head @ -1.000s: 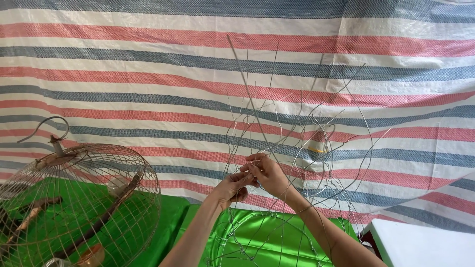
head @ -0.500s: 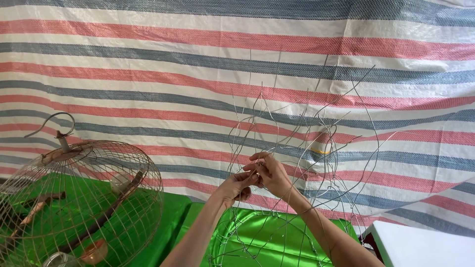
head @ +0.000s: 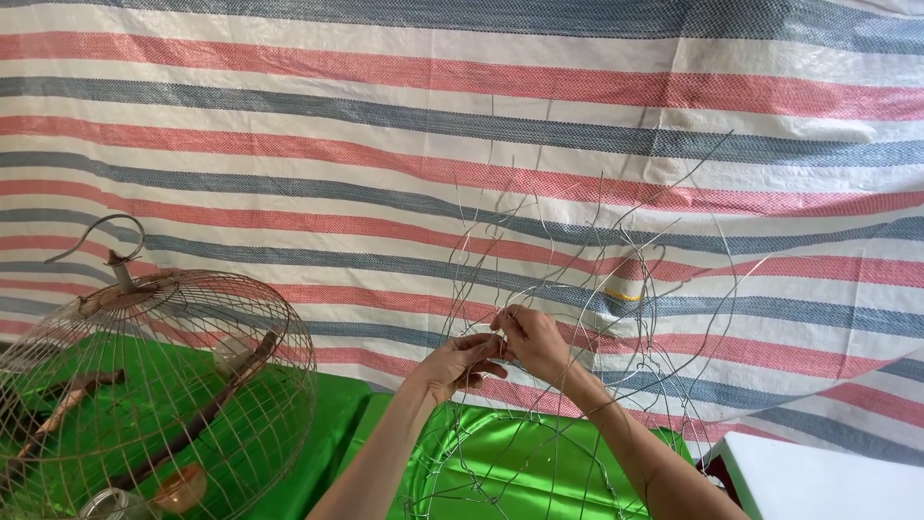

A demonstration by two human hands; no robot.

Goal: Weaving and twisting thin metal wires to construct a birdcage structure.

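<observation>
I am looking down at a half-built wire cage frame (head: 577,366) that stands upright in front of me on a shiny green sheet (head: 520,472). Its lower hoop and a few cross rings are in place, but the upper wires splay loose and uneven, their ends free in the air, so I judge the dome far from closed: the top has yet to be gathered and most crossings up there look untied.

My left hand (head: 457,364) and right hand (head: 534,339) meet at one crossing about mid-height on the near side of the frame. The fingers of both are curled shut and pinch thin wire there, the two hands touching each other; whether a separate tie wire is between them I cannot tell.

To the left stands a finished domed birdcage (head: 154,385) with a hook on top, wooden perches and small cups inside. It gives a fair idea of what is left to do.

The green sheet covers the work surface. A white block (head: 828,481) sits at the lower right. Behind everything hangs a tarpaulin (head: 385,125) striped in red, blue-grey and white, filling the whole background.
</observation>
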